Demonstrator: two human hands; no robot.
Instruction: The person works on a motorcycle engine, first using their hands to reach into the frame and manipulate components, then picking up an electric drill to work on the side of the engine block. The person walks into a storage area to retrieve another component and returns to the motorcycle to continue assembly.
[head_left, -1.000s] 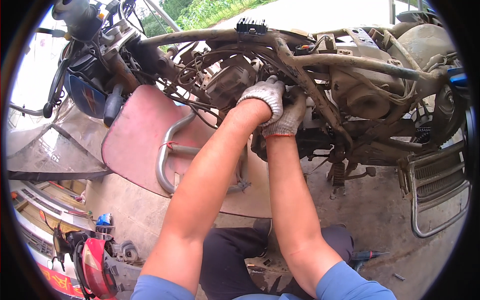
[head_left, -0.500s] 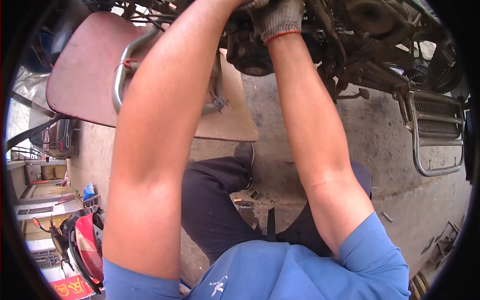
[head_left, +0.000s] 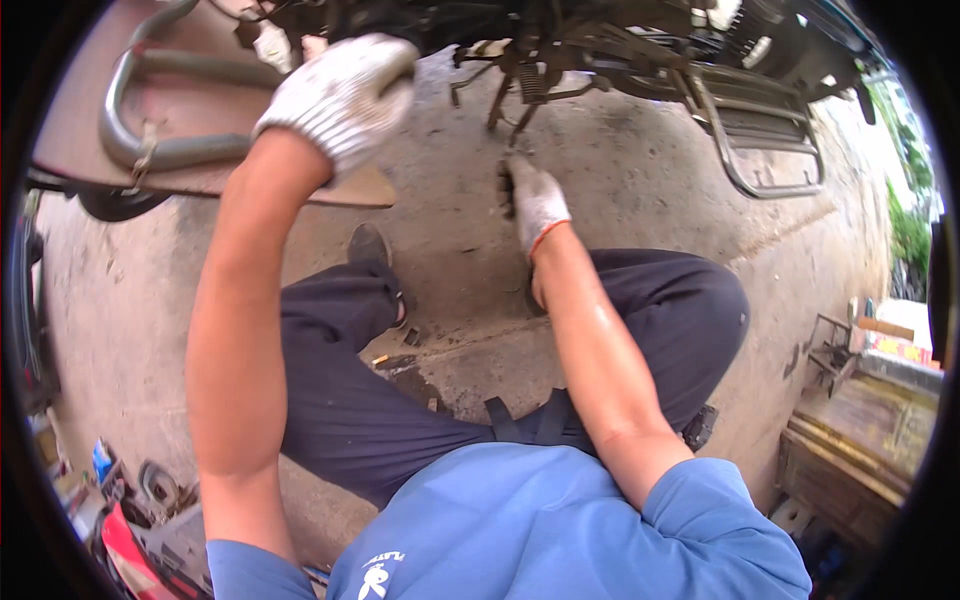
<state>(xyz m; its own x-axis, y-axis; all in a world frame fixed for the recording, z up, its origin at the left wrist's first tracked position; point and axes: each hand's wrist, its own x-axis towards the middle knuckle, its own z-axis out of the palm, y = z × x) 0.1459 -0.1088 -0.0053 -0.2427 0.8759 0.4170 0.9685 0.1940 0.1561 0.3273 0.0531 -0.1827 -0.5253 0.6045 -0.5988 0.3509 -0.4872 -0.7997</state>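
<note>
My left hand [head_left: 345, 105] in a white knit glove is raised beside the tubular metal guard [head_left: 190, 150] and pink panel [head_left: 75, 148], its fingers curled around whatever, if anything, they hold, which is hidden. My right hand [head_left: 537, 205], in a soiled glove with an orange cuff, hangs low over the concrete below the motorcycle's dark underside [head_left: 540, 50] and its spring-fitted stand [head_left: 530, 85]. Its fingers are blurred and dark on the inner side, so I cannot make out their grip.
A metal side rack [head_left: 760, 187] hangs at the upper right. My knees [head_left: 700, 300] and shoe [head_left: 368, 243] are below me. A red scooter part [head_left: 130, 550] and assorted parts sit lower left; a worn wooden bench [head_left: 860, 430] and a small metal frame stand at the right.
Both hands have come out of the engine area: the left moved down and leftward, the right dropped toward the floor. The view has tipped down, showing more floor and less motorcycle.
</note>
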